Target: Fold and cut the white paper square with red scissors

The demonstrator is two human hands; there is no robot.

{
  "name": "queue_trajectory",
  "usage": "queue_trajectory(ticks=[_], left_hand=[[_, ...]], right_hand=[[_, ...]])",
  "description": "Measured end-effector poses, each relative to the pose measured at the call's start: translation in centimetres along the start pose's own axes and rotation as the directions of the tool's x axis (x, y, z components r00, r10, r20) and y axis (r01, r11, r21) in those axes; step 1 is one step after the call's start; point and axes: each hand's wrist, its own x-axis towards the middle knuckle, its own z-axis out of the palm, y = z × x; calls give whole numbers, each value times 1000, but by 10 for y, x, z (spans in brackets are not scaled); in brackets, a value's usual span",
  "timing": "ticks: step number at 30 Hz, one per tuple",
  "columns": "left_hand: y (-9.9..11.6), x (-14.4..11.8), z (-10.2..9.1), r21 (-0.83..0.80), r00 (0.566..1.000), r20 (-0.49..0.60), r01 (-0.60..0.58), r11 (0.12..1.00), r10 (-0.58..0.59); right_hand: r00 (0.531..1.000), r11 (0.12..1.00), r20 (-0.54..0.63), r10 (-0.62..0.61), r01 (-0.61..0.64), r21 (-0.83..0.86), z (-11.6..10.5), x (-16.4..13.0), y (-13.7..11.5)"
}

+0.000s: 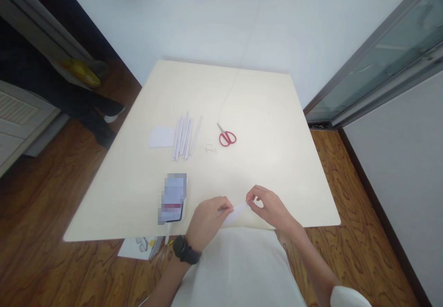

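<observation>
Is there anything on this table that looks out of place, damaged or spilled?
Nothing stands out. Both hands, left hand and right hand, pinch a small white paper at the table edge. The rolled paper sticks and red scissors lie tidy.

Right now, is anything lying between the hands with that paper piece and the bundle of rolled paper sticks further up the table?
Nothing visible blocks that stretch. The left hand and right hand pinch a small white paper piece at the near edge of the table. The rolled paper sticks lie beyond bare tabletop; the phone sits left of the line, the scissors right.
</observation>
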Motion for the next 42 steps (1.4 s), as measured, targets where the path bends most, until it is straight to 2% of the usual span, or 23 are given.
queue_trajectory(ticks=[3,7,10,12,16,18,21,27,42], left_hand=[[-7,-2,-6,-27,999,-27,30,999,-30],[-24,-5,-25,-94,989,-97,100,991,-109],[-33,-6,-33,-183,986,-93,122,975,-141],[-32,-5,-30,-246,988,-67,117,962,-137],[-19,-2,-11,-347,994,-17,93,933,-106],[-12,-1,-2,-379,996,0,85,921,-92],[-5,-1,4,-405,997,46,75,911,-62],[-5,-1,-5,-421,987,163,81,903,-13],[-5,-1,-12,-369,967,253,74,926,24]], right_hand=[[997,998,-56,57,-57,-9,-10,-5,15],[964,985,-202,171,-168,33,-33,-11,36],[957,979,-222,185,-158,133,-41,-11,31],[972,968,-174,158,-118,221,-36,-9,16],[998,923,-26,64,-49,383,-8,0,-18],[998,907,-21,65,-50,418,5,4,-27],[991,902,-65,115,-77,424,16,9,-28],[990,902,-54,130,-95,421,13,15,-18],[980,853,-122,157,-72,517,6,19,-28]])
